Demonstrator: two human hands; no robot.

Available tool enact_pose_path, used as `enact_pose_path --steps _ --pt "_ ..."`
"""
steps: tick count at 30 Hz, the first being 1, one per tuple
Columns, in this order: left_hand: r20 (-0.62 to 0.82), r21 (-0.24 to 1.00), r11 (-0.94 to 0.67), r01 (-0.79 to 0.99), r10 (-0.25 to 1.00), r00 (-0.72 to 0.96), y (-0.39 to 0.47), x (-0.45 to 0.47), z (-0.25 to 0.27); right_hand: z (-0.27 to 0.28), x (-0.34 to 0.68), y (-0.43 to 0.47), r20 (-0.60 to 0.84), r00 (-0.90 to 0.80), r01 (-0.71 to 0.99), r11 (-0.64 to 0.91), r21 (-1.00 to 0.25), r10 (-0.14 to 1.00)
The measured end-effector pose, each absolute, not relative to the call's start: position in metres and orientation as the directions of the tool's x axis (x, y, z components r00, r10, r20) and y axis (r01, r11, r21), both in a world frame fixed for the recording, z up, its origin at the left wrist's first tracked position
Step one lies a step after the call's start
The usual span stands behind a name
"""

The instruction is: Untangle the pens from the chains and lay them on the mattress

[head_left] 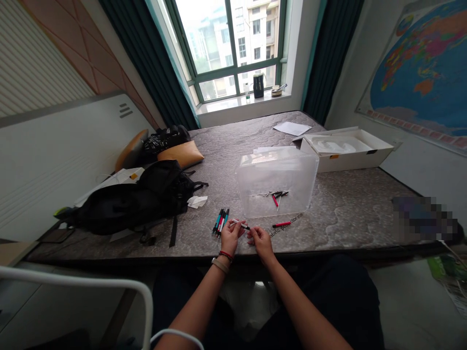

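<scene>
A white pen (pixel 239 223) with a black end lies across the fingers of my left hand (pixel 230 236), which is closed on it. My right hand (pixel 261 241) has its fingertips pinched together at the pen's black end; they partly hide that end. Just left of my left hand, several pens (pixel 221 221) in blue, red, white and black lie side by side on the table. A single red pen barrel (pixel 281 224) rests to the right, beyond my right hand. Behind it, a clear plastic box (pixel 251 180) holds several loose pen parts (pixel 276 199), red, black and thin white ones.
On the left are a black backpack (pixel 120 206), a tan pouch (pixel 182 154) and a crumpled paper (pixel 197 201). An open white box (pixel 350 160) and a paper sheet (pixel 292 128) sit at the back right. The patterned table (pixel 350 214) ends close to my forearms.
</scene>
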State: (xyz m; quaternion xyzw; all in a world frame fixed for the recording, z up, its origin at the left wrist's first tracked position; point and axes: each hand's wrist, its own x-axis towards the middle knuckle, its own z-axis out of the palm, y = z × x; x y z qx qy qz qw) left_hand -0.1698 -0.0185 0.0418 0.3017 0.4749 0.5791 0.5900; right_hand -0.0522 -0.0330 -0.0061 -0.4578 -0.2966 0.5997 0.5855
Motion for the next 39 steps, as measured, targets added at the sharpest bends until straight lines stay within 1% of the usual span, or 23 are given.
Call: enact_pose_path --steps 3,6,13,18,21,28,32,34,35,37,39 --pt "-0.193 0.907 0.138 -0.398 0.976 -0.100 -0.020 -0.168 0.045 -0.005 -0.049 -0.034 -0.210 0.026 -0.439 -0.177 -0.881 0.977" --pt "-0.181 0.910 0.131 -0.393 0.979 -0.092 -0.022 -0.169 0.046 -0.004 -0.045 -0.036 -0.188 -0.042 -0.459 -0.187 -0.869 0.981" --pt "-0.175 0.915 0.135 -0.380 0.982 -0.072 -0.024 -0.169 0.048 0.000 -0.042 -0.037 -0.177 -0.167 -0.416 -0.232 -0.879 0.970" --pt "-0.181 0.920 0.153 -0.361 0.982 -0.046 -0.025 -0.168 0.049 0.001 -0.043 -0.038 -0.157 -0.111 -0.448 -0.190 -0.874 0.981" --pt "-0.177 0.925 0.157 -0.346 0.984 -0.027 -0.026 -0.168 0.047 0.000 -0.044 -0.038 -0.152 -0.107 -0.444 -0.184 -0.877 0.983" --pt "-0.136 0.951 0.116 -0.288 0.989 -0.053 -0.017 -0.168 0.034 -0.008 -0.041 -0.035 -0.173 -0.132 -0.424 -0.213 -0.880 0.976" --pt "-0.094 0.963 0.079 -0.259 0.995 -0.045 -0.012 -0.169 0.031 -0.007 -0.044 -0.035 -0.212 -0.132 -0.394 -0.247 -0.885 0.968" --pt "-0.047 0.979 0.035 -0.199 0.997 -0.053 -0.011 -0.172 0.030 -0.004 -0.045 -0.035 -0.244 -0.144 -0.363 -0.280 -0.888 0.959" --pt "-0.009 0.990 0.000 -0.142 0.998 -0.064 -0.011 -0.175 0.029 -0.003 -0.043 -0.035 -0.254 -0.147 -0.335 -0.290 -0.896 0.956" --pt "0.095 0.995 -0.093 0.025 0.993 -0.075 -0.010 -0.182 0.027 0.002 -0.030 -0.031 -0.247 -0.145 -0.243 -0.277 -0.930 0.958" --pt "0.207 0.958 -0.190 0.212 0.977 -0.057 -0.008 -0.189 0.024 0.011 -0.005 -0.020 -0.200 -0.136 -0.097 -0.214 -0.972 0.970"
